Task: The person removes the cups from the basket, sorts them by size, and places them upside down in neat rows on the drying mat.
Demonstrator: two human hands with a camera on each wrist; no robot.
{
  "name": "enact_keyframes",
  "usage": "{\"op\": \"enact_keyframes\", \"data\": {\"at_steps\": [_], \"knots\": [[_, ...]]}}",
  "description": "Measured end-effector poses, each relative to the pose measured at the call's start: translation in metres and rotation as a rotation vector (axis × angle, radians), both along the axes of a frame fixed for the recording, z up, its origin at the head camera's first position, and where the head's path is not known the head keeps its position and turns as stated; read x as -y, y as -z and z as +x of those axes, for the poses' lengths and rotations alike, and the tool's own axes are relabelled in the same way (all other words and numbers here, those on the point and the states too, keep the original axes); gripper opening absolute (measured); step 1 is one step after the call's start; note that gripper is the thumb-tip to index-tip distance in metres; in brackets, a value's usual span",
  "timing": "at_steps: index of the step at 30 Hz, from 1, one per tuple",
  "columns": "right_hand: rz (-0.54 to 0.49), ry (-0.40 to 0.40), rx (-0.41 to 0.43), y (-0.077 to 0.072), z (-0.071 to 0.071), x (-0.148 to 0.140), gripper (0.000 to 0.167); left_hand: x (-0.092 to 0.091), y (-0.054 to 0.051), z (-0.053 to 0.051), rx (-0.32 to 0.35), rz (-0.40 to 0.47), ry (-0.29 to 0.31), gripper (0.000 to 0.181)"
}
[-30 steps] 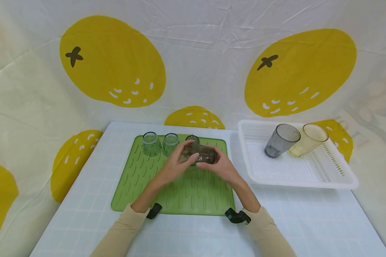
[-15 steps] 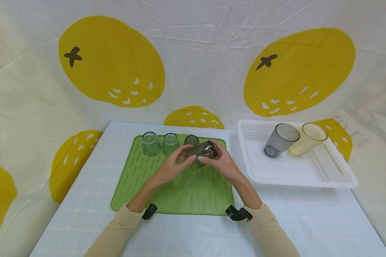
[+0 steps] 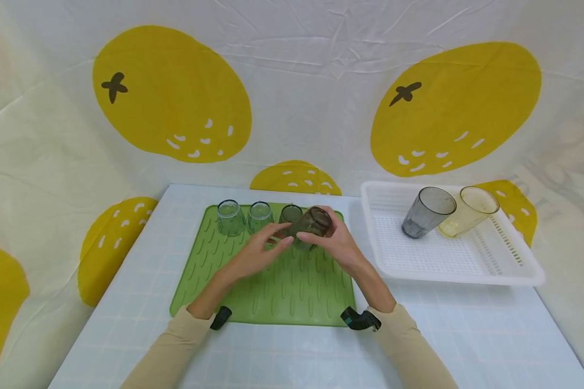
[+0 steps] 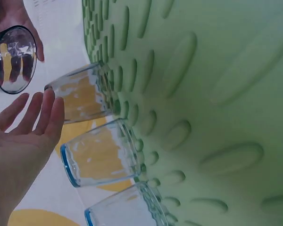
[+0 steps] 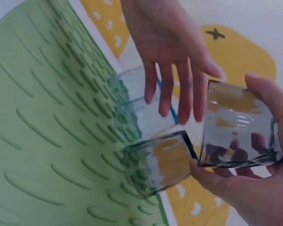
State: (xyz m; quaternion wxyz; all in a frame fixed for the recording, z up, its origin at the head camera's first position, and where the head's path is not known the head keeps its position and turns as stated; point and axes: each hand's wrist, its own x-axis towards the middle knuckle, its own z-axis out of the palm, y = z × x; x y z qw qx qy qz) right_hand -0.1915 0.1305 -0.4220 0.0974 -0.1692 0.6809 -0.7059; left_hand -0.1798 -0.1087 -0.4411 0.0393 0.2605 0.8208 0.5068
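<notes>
fruit-print backdrop (image 3: 311, 108) behind pale table (image 3: 292, 356). on the green mat (image 3: 272, 292), back row: outer clear glass (image 3: 231, 219), inner clear glass (image 3: 260, 217), standing dark glass (image 3: 289, 213); these three look done. left hand (image 3: 258, 251) free, fingers straight, just beside the held dark glass (image 3: 313, 221), tilted above the mat, gripped by right hand (image 3: 339, 243); seems in progress. white basket (image 3: 418, 256): grey glass (image 3: 425, 213), yellow glass (image 3: 469, 210), probably remaining.

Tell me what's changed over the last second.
The dark-tinted glass tumbler has tilted, its right end rising; the right hand still grips it. The left hand drew slightly left and seems to have let go. The three standing glass tumblers, green rectangular mat and white plastic basket stayed put.
</notes>
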Motion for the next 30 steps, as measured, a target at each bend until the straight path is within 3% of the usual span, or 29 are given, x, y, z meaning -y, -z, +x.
{"op": "enact_keyframes", "data": {"at_steps": [7,18,26,30], "knots": [[0.092,0.094,-0.043,-0.004,-0.004,-0.004,0.066,0.016,0.005,-0.002,-0.066,0.03,-0.065,0.04],[0.207,0.205,-0.087,-0.004,-0.013,-0.013,0.068,0.047,0.01,-0.004,-0.19,0.038,-0.24,0.025],[0.247,0.244,-0.101,-0.005,-0.017,-0.015,0.072,0.072,0.01,0.001,-0.152,0.031,-0.403,0.025],[0.264,0.274,-0.104,-0.001,-0.019,-0.014,0.072,0.083,0.015,0.001,-0.169,0.014,-0.489,0.025]]}}
